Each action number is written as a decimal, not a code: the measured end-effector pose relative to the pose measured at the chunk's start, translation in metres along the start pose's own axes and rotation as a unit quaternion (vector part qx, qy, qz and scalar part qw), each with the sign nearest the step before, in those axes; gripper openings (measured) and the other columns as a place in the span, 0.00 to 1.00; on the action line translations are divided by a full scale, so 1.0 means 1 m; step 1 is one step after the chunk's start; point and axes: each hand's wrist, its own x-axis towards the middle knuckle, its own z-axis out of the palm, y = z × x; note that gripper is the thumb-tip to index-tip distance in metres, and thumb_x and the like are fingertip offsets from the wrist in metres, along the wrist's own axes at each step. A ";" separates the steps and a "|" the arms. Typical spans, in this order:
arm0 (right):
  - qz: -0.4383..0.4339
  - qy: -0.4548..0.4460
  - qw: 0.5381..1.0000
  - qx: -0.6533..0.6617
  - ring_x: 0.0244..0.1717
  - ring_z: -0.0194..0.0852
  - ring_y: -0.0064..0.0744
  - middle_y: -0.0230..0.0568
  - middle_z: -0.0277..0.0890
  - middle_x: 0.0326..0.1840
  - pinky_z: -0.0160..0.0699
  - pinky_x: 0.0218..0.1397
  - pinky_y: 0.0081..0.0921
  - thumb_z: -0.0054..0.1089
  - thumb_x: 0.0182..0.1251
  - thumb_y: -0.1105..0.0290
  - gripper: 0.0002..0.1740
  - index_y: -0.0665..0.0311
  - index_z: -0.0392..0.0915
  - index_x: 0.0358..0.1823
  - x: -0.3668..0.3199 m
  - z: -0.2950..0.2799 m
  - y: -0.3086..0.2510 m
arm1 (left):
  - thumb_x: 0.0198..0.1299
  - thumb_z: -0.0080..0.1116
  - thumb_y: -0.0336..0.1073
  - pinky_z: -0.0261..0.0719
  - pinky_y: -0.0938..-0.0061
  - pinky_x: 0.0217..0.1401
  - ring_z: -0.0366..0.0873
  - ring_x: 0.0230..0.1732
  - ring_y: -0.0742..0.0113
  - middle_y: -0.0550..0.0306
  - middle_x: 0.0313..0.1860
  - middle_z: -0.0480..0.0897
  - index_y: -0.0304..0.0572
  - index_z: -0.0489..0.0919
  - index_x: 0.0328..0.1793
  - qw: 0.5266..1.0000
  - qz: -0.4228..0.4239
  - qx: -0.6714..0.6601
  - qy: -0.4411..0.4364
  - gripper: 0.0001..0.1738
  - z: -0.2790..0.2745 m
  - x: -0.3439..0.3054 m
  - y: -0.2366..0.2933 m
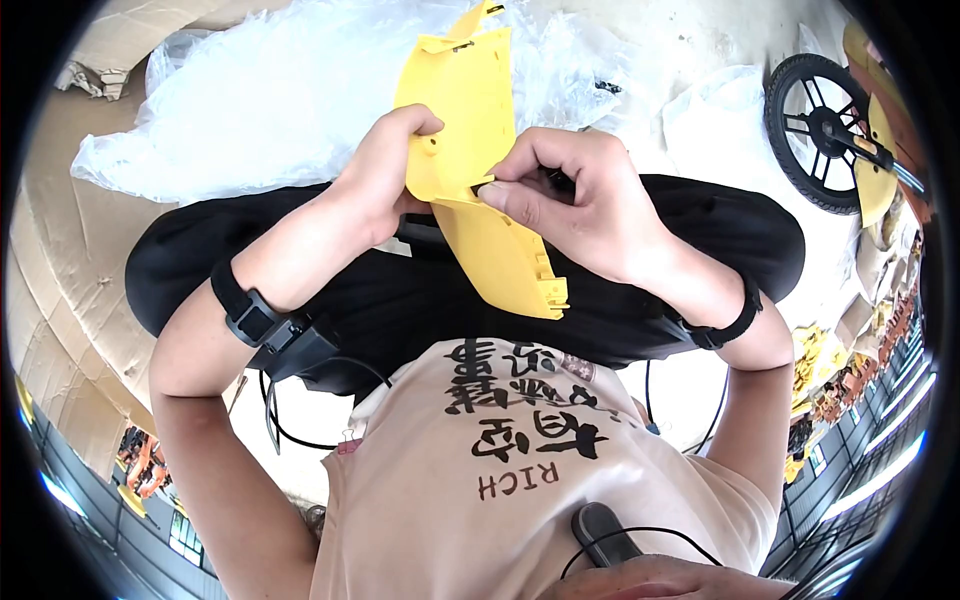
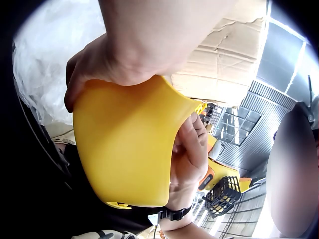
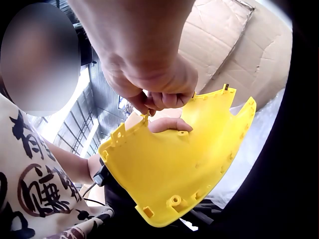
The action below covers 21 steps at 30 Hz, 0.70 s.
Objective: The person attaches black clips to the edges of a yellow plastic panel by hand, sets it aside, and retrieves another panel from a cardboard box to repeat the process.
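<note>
Printed shirt: your shirt (image 1: pixel 520 470) lies just short of the yellow panel's near end.
Wrist straps: a black strap (image 1: pixel 258 315) on your left wrist and another (image 1: pixel 728 325) on your right, one to each side of the panel.
Yellow panel: the panel (image 1: pixel 462 110) is held up over your lap, tilted, with its clipped, hollow side towards you and its smooth outside showing in the left wrist view.
Left hand: your left hand (image 1: pixel 372 175) grips the panel's left edge, thumb over the hollow side.
Right hand: your right hand (image 1: pixel 590 195) pinches the panel's right edge between thumb and finger; whether a small piece sits there too, you cannot tell.
Black trousers: your legs (image 1: pixel 205 245) spread beneath the panel.
Plastic sheeting: a crumpled clear heap (image 1: pixel 260 110) beyond the panel.
Cardboard: creased sheets (image 1: pixel 60 300), left of the panel.
Spoked wheel: a black wheel (image 1: pixel 825 128), well right of the panel.
</note>
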 end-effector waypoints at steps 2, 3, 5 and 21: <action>-0.003 -0.010 1.000 0.003 0.23 0.68 0.13 0.33 0.78 0.24 0.68 0.26 0.18 0.68 0.66 0.73 0.08 0.71 0.80 0.33 0.000 0.002 0.002 | 0.64 0.41 0.47 0.76 0.56 0.60 0.80 0.55 0.58 0.48 0.54 0.81 0.34 0.74 0.62 0.999 0.002 0.013 0.041 0.28 0.001 0.003 -0.004; -0.004 -0.008 1.000 0.003 0.23 0.68 0.13 0.33 0.78 0.24 0.68 0.26 0.18 0.68 0.66 0.73 0.08 0.71 0.80 0.33 0.001 0.002 0.003 | 0.64 0.41 0.47 0.76 0.56 0.60 0.80 0.55 0.58 0.48 0.54 0.81 0.34 0.74 0.62 0.999 0.003 0.015 0.041 0.28 0.002 0.003 -0.003; -0.024 -0.002 1.000 -0.014 0.24 0.68 0.14 0.32 0.78 0.24 0.68 0.27 0.18 0.67 0.66 0.73 0.08 0.71 0.80 0.34 0.003 0.001 0.006 | 0.63 0.42 0.48 0.74 0.55 0.62 0.79 0.57 0.58 0.48 0.55 0.80 0.34 0.74 0.62 0.999 -0.002 0.020 0.050 0.29 0.003 0.003 -0.002; 0.146 -0.111 0.941 0.285 0.28 0.64 0.10 0.25 0.77 0.33 0.60 0.31 0.10 0.68 0.68 0.67 0.15 0.69 0.82 0.50 0.005 -0.014 0.016 | 0.63 0.44 0.48 0.74 0.61 0.60 0.79 0.55 0.59 0.48 0.55 0.80 0.34 0.73 0.63 1.000 0.016 -0.001 0.012 0.30 0.002 0.004 -0.001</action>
